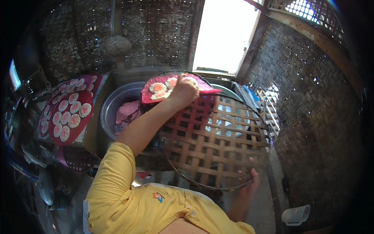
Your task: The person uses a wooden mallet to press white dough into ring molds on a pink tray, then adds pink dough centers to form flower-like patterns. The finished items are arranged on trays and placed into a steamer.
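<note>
While the right hand (249, 177) grips the near rim of the round open-weave bamboo tray (210, 140) to steady it, the left hand (183, 90) presses closed on the red cloth of pale round cakes (165, 87) at its far edge.

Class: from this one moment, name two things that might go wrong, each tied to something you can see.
1. The woven bamboo tray is tilted and held by the right hand at its near rim only; it might slip.
2. The left hand presses a red cloth with pale discs at the tray's far edge; discs could slide off.
</note>
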### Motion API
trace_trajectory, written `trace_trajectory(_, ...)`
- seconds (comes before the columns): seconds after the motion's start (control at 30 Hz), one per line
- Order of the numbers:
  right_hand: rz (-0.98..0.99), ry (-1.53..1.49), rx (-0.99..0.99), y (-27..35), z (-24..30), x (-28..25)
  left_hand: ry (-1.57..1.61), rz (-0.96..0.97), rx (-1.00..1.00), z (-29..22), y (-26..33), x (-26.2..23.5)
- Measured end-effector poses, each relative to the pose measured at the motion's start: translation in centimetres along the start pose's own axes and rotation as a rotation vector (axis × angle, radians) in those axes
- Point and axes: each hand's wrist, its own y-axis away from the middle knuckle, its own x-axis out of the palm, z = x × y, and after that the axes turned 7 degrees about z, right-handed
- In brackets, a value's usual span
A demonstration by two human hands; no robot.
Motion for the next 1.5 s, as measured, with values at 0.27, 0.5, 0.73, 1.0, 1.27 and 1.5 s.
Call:
trace_trajectory(0.27,0.191,-0.196,0.026,-4.8,-6.0,5.0,-0.001,0.264,0.304,-9.2,7.9,-6.2)
trace_trajectory(0.5,0.354,-0.256,0.17,-6.6,-5.0,2.7,0.18,-0.334,0.001,-9.3,19.1,-14.1)
trace_trajectory(0.73,0.421,-0.122,0.301,-12.3,-4.6,1.4,-0.298,-0.417,-0.668,-18.8,30.7,-22.1)
trace_trajectory(1.0,1.019,-0.087,0.697,-17.3,-6.2,12.5,-0.703,-0.374,-1.056,-30.0,27.4,-22.3)
trace_trajectory(1.27,1.629,-0.645,1.165,-1.0,0.6,19.0,-1.046,-0.289,-1.644,-53.6,18.1,-23.9)
trace_trajectory(1.5,1.957,-0.697,1.56,12.2,6.4,22.5,-1.427,-0.571,-2.027,-65.3,4.0,-13.1)
